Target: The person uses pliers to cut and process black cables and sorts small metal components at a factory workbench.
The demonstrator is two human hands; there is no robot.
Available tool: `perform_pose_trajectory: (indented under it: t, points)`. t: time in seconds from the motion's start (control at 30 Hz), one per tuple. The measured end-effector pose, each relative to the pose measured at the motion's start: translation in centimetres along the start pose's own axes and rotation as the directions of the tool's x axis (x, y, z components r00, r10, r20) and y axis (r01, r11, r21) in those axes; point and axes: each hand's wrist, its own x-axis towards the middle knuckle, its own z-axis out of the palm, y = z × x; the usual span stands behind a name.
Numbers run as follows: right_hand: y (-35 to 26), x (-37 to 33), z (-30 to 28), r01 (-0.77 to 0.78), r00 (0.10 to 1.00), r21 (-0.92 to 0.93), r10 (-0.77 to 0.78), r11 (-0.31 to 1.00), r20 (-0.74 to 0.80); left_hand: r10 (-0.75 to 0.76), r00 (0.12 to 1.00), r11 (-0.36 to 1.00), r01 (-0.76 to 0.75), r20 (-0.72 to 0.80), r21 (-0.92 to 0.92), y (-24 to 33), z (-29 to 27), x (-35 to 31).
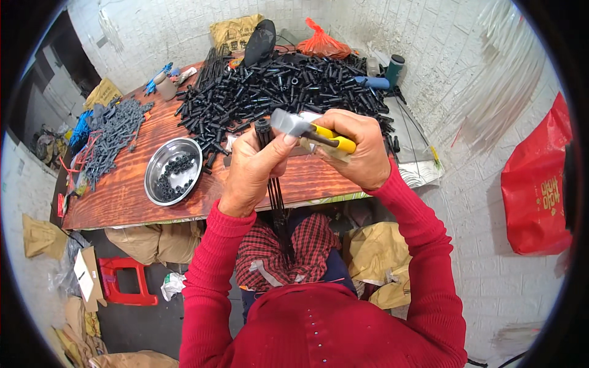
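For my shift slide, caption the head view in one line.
Left hand grips thin black rods; right hand holds a yellow-handled tool before a table heaped with black parts.

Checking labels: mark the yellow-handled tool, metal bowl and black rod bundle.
Yellow-handled tool [325,131], head view: on the yellow handle.
Metal bowl [180,179], head view: bare inner bottom.
Black rod bundle [278,211], head view: mid-length of the rods.

Place: workshop | wooden worktable [123,195] | heaped black tubular parts [276,86] | grey parts pile [116,132] | tan sacks [153,242]
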Motion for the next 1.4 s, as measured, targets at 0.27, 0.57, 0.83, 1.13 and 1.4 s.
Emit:
perform_pose_trajectory:
  t: [0.27, 0.57, 0.83, 1.13, 1.4]
  points:
    - [0.1, 0.2, 1.0, -0.141, 0.989, 0.057, 0.143, 0.988, -0.039, 0.056, 0.995, 0.998, -0.053, -0.084, 0.034, -1.0, 0.7, 0.0]
    - [0.2, 0.5, 3.0, -0.468, 0.848, 0.612, 0.518, 0.637, 0.109, 0.148, 0.983, 0.978, -0.129, 0.108, -0.166, -0.6, 0.9, -0.3]
    - [0.5, 0.4, 3.2, -0.493, 0.832, 0.622, 0.539, 0.608, 0.133, 0.129, 0.987, 0.984, -0.115, 0.099, -0.134, -0.9, 0.8, -0.2]
    - [-0.1, 0.6, 3.1, -0.472, 0.839, 0.645, 0.531, 0.601, 0.12, 0.121, 0.988, 0.987, -0.109, 0.093, -0.12, -0.8, 1.0, -0.3]
    - [-0.4, 0.6, 2.9, -0.477, 0.838, 0.628, 0.534, 0.615, 0.115, 0.135, 0.984, 0.981, -0.117, 0.114, -0.155, -1.2, 0.8, -0.2]
